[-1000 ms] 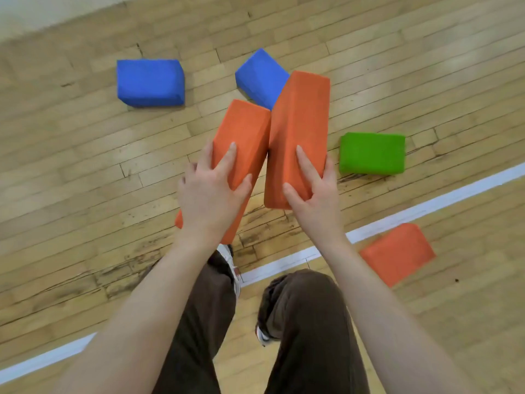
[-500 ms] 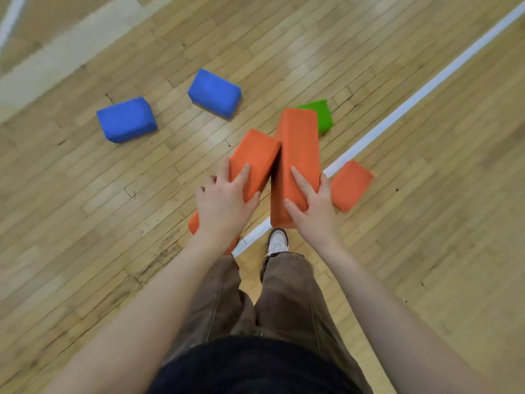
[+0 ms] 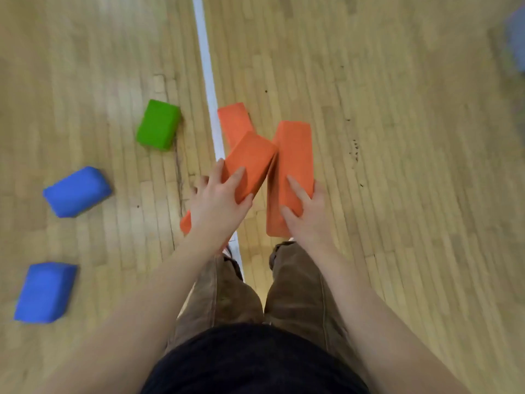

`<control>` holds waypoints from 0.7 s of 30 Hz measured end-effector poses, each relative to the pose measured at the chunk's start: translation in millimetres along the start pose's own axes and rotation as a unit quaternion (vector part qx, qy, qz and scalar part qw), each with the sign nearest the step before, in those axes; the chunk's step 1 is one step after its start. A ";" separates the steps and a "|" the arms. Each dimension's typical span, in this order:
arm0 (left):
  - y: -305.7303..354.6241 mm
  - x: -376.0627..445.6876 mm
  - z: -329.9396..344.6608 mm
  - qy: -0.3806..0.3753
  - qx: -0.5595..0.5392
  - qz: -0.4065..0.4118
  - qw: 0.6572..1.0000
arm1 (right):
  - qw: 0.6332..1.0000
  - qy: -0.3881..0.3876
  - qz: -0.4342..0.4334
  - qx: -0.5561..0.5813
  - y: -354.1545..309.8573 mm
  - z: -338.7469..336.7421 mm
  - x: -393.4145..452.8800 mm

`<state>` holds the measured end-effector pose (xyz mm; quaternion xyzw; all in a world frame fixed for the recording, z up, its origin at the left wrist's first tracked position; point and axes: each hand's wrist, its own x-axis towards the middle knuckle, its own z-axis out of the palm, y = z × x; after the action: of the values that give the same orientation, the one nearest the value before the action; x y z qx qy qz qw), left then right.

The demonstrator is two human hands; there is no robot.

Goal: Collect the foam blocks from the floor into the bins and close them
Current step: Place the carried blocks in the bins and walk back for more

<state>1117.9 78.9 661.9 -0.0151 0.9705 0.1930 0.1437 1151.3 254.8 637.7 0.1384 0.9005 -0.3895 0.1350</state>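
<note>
Head view: looks straight down past brown trousers at a wooden gym floor (image 3: 397,166) crossed by a white line (image 3: 208,89).
Left hand (image 3: 218,204): closed around the left orange foam block (image 3: 250,163), fingers on top and thumb on its right side, carrying it tilted off the floor.
Right hand (image 3: 308,216): gripping the right orange foam block (image 3: 292,166) the same way; the two blocks touch at their far ends, likely pressed together so both can be carried at once.
Left on the floor: a third orange block (image 3: 233,120) just beyond the held pair, beside the line; a green block (image 3: 159,125) left of the line; two blue blocks (image 3: 76,191) (image 3: 45,292) further left, apart from each other.
Bins: none in view, so the carried blocks have yet to reach one.
Upper right edge: a bluish blur (image 3: 515,38), possibly another block; too smeared to tell.
Progress: early, judging by four blocks uncollected.
</note>
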 end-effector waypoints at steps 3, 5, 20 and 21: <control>75.7 10.8 14.1 -0.042 0.021 0.123 0.991 | 0.989 0.091 0.113 0.032 49.3 -47.1 -36.6; 134.0 14.1 28.7 -0.066 0.031 0.199 0.977 | 0.968 0.157 0.181 0.073 84.8 -78.0 -58.3; 529.0 -23.9 182.6 -0.170 0.053 0.446 0.877 | 0.830 0.403 0.342 0.178 318.2 -319.5 -118.9; 544.4 -20.3 184.3 -0.166 0.044 0.443 0.880 | 0.833 0.403 0.339 0.173 326.8 -338.4 -113.9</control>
<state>1141.5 651.8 706.2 0.4554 0.8452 0.1930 0.2023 1326.7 703.6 684.0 0.6004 0.6897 -0.3790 -0.1422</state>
